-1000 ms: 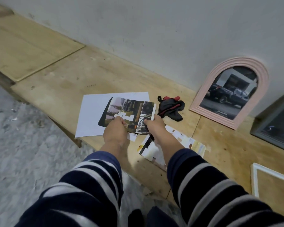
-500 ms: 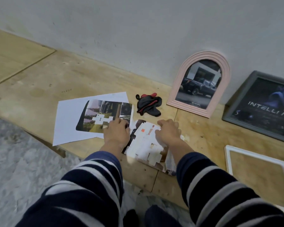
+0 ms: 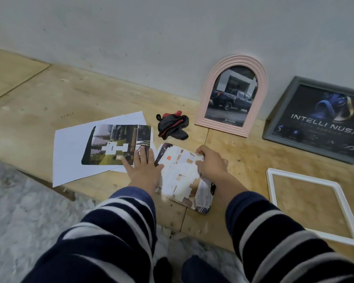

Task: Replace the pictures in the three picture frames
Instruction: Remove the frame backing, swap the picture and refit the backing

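Head cam: your left hand (image 3: 144,170) lies flat on the landscape print (image 3: 119,144); right hand (image 3: 212,163) pinches the patchy print's (image 3: 180,174) edge.

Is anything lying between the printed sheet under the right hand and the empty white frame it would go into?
Nothing visible does. The right hand grips the far edge of the printed sheet, and only bare wooden board lies between it and the empty white frame to its right. The frame's opening shows only board.

Looks like a bare, unfinished room or workshop corner: rough plywood boards (image 3: 49,103) laid over marbled floor (image 3: 18,211), against plain grey plaster wall (image 3: 151,37).
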The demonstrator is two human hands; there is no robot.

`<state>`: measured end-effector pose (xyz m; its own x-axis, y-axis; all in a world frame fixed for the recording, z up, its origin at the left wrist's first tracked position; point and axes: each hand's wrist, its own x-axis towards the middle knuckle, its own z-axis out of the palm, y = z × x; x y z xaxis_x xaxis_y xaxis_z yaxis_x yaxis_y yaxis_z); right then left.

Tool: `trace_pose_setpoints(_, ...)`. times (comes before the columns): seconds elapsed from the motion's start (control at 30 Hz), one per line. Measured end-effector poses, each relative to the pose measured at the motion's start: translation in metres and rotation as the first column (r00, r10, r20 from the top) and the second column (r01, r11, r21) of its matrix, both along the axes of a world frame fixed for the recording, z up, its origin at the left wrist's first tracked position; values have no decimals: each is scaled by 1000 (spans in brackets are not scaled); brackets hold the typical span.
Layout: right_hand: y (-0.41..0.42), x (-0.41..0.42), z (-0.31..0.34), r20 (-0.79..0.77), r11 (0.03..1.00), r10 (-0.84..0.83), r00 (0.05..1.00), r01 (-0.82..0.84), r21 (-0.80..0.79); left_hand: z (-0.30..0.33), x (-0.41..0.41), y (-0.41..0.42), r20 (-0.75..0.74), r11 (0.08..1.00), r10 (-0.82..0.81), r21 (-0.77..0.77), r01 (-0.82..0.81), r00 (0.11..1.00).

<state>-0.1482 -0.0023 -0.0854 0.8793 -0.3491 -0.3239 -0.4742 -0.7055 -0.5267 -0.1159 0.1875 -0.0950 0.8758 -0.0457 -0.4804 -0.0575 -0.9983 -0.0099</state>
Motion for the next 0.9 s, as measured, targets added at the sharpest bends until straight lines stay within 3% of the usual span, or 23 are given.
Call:
trace_pose_setpoints(0.2,-25,-6,13,47,988,-74,996,67,136,5,-8,-13,181,992,-48,-108,68,982)
trace_pose_setpoints(0.27,-38,-13,22,76,986,-102,992,91,138,13,-10,-25,252,970,-42,-222,100,967)
trace_pose_setpoints(0.37,-65,-26,35,135,987,-143,981,132,88,24,-13,-50,289,827,109,-557,75,951)
trace_pose_setpoints(0.43,-83,-36,42,175,977,-208,962,194,93,28,-16,-69,256,720,172,-691,55,951)
trace_pose_setpoints(0.67,-152,-86,63,216,924,-375,901,344,169,41,-43,-137,229,662,197,-749,43,953)
trace_pose_setpoints(0.8,-190,-119,70,242,860,-480,843,398,319,44,-67,-174,148,613,268,-789,-50,952)
trace_pose_setpoints(0.9,-218,-144,64,166,794,-547,820,447,412,48,-90,-204,112,575,308,-813,-91,945)
